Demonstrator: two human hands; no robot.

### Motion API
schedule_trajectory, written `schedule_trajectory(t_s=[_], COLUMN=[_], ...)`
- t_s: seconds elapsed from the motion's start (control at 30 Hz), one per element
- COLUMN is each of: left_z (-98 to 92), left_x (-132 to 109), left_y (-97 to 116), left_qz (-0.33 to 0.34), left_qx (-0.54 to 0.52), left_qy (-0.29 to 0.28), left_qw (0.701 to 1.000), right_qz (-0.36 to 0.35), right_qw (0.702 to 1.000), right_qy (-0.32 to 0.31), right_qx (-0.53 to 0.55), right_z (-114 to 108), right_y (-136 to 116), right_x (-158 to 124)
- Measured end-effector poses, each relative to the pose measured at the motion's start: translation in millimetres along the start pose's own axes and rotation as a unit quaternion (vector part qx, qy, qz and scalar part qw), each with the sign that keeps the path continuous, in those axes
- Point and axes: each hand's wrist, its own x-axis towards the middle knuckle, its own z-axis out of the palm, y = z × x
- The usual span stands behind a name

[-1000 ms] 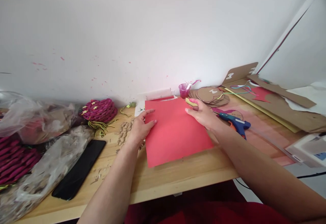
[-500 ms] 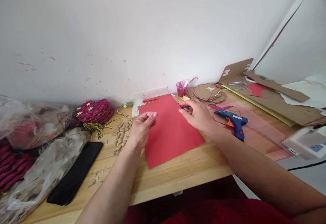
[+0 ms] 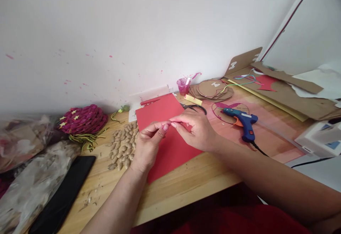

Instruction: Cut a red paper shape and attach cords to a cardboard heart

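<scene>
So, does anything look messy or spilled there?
Yes: pink spots dot the white wall, like splashed paint, odd on a wall otherwise plain. Small brown bits also lie scattered on the table.

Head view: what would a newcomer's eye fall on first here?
Probably the bright red sheet at the center, with the left hand and right hand meeting above it. To its right lies a blue glue gun; to its left, many peanuts and, farther left, a magenta stack with pale stars.
</scene>
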Motion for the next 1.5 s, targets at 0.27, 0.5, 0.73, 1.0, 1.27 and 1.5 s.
schedule_trajectory(t_s=[0.27,0.5,0.73,1.0,1.27,1.5], left_z=[3.3,4.2,11.8,10.3,9.7,6.9], left_x=[-4,-10,-23,-17,-12,-16], left_y=[5,9,11,9,8,4], left_qz=[0.058,0.077,0.055,-0.011,-0.035,0.079], left_qx=[0.096,0.153,0.122,-0.058,-0.066,0.141], left_qy=[0.011,0.000,-0.089,-0.073,-0.070,-0.095], left_qw=[0.994,0.985,0.987,0.996,0.995,0.982], right_qz=[0.049,0.030,0.104,0.223,0.234,0.220], right_qw=[0.998,0.999,0.994,0.969,0.958,0.964], right_qy=[-0.035,-0.029,0.025,-0.012,-0.041,-0.036], right_qx=[-0.021,-0.020,-0.016,0.111,0.162,0.142], right_z=[-2,-3,-4,-7,-6,-5], right_y=[-2,1,0,4,3,4], right_x=[0,2,2,9,8,7])
